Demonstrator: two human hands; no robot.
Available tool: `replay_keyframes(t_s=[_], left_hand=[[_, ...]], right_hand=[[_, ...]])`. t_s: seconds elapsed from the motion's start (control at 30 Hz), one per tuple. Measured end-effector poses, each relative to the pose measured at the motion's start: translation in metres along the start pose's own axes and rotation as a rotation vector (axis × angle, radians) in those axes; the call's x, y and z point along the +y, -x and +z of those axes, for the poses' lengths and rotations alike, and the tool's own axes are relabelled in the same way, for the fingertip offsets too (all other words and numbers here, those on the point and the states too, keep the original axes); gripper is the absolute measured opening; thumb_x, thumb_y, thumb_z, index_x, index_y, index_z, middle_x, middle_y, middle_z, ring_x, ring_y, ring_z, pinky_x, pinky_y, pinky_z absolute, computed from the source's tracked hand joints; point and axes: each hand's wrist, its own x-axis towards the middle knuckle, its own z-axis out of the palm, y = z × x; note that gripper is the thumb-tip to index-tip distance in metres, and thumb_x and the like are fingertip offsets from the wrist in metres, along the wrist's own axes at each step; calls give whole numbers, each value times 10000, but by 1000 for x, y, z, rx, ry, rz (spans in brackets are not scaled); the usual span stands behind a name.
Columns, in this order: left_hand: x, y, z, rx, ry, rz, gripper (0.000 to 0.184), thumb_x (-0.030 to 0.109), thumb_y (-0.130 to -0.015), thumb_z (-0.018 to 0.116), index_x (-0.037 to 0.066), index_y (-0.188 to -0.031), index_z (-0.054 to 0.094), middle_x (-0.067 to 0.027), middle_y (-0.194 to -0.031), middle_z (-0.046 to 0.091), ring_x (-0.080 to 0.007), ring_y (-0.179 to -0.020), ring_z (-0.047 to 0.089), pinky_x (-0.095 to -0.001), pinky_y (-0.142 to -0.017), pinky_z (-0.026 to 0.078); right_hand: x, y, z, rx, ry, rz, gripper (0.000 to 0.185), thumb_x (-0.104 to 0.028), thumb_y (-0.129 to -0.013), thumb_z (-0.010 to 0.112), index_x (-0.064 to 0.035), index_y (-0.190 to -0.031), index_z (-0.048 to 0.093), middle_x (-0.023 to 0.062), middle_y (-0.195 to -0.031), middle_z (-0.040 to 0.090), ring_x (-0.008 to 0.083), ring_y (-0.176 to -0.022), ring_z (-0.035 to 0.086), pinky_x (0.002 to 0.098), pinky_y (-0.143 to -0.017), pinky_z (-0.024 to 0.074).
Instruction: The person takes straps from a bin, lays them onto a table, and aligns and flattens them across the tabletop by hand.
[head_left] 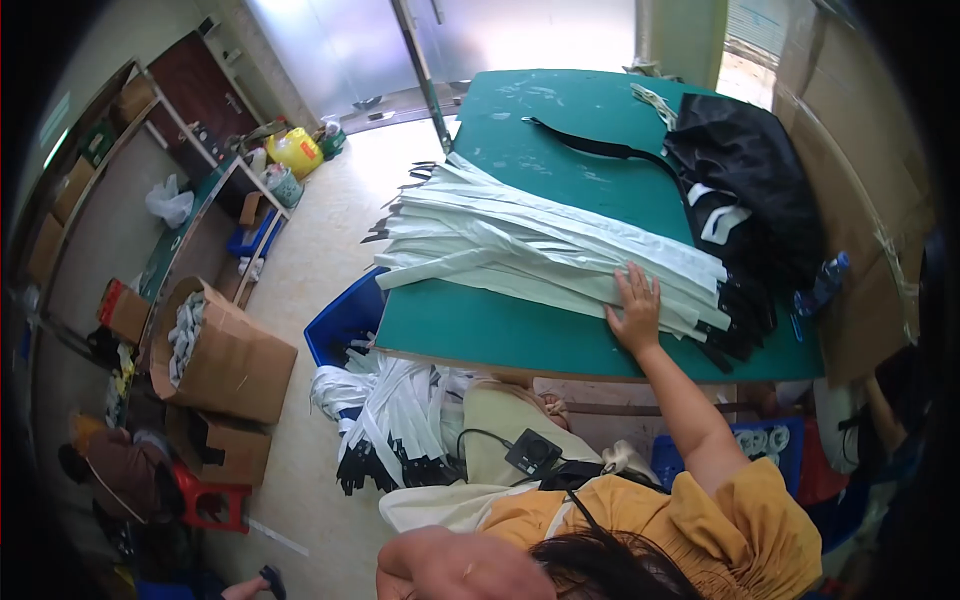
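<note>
My right hand (637,308) lies flat on a bundle of long white strips (540,240), near their right end, fingers somewhat spread. The strips lie lengthwise on the green table (480,330), with black ends at both sides; a few cross over others. My left arm (425,560) is bent at the bottom edge, blurred and close to the camera; its fingers cannot be made out. A black strap (590,147) and a black bag or cloth (745,150) lie beyond the bundle.
More white strips with black ends (385,410) hang beside a blue bin (340,310) left of the table. A clear bottle (825,280) is at the right edge. An open cardboard box (240,365) and shelves (150,235) stand left. Another person (125,470) is at lower left.
</note>
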Motion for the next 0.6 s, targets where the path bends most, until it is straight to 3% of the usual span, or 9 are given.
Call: replay_keyframes(t_s=[0.03,0.07,0.1,0.17,0.23,0.33,0.43,0.53,0.6], left_hand=[[0,-5,-5,215,41,-182,234,183,-829,519,-47,-867,541,-214,-826,583,-326,-736,591,-436,-665,489],[14,5,-16,201,-705,-702,290,213,-771,605,-22,-931,548,-151,-873,601,-274,-790,596,-358,-729,470],[-8,32,-34,476,-692,-838,357,173,-703,678,25,-1005,559,-101,-952,588,-248,-863,567,-327,-786,435],[-52,88,-67,787,-1202,-1011,349,166,-710,663,27,-1006,542,-109,-948,585,-242,-882,560,-329,-791,435],[-77,149,-79,1046,-1260,-1175,328,166,-717,652,22,-986,534,-116,-924,574,-244,-877,554,-335,-781,436],[-98,180,-67,1185,-990,-1284,311,171,-726,643,12,-970,535,-130,-971,563,-237,-892,551,-326,-769,437],[-126,226,-45,1059,-1175,-1227,309,198,-737,632,6,-958,532,-147,-972,544,-266,-874,544,-345,-751,439],[-140,252,-33,921,-1360,-1207,274,239,-767,587,18,-922,538,-134,-955,535,-302,-917,493,-371,-819,396],[-140,260,-33,1008,-1250,-1209,265,240,-777,575,21,-921,542,-132,-953,535,-298,-940,484,-372,-834,385]], right_hand=[[-1,-1,-2,-1,0,-3,648,-208,-677,649,-128,-1267,395,111,-1353,320,269,-1260,287,469,-1038,161],[-2,0,-2,-5,-3,-9,650,-206,-676,649,-129,-1268,394,112,-1353,320,272,-1260,286,470,-1037,161],[-2,-1,1,-7,18,-10,652,-215,-676,647,-132,-1271,393,110,-1355,320,274,-1264,280,467,-1038,161],[-1,-2,2,-16,36,-14,646,-221,-681,641,-134,-1271,394,109,-1354,324,271,-1266,278,464,-1038,159],[-2,-2,3,-24,47,-24,642,-227,-686,634,-135,-1274,392,107,-1355,327,268,-1268,278,463,-1038,158],[-6,-4,3,-30,61,-37,639,-230,-694,627,-135,-1278,388,105,-1359,325,263,-1270,278,464,-1037,157],[-3,-5,6,-39,85,-50,634,-232,-699,625,-132,-1278,387,102,-1365,319,259,-1273,276,463,-1036,158],[-7,-5,11,-26,113,-69,625,-249,-709,627,-123,-1274,391,105,-1362,322,260,-1267,283,458,-1030,171],[-10,-6,5,-22,158,-86,620,-268,-719,629,-104,-1268,393,119,-1345,338,269,-1250,306,453,-1019,191]])
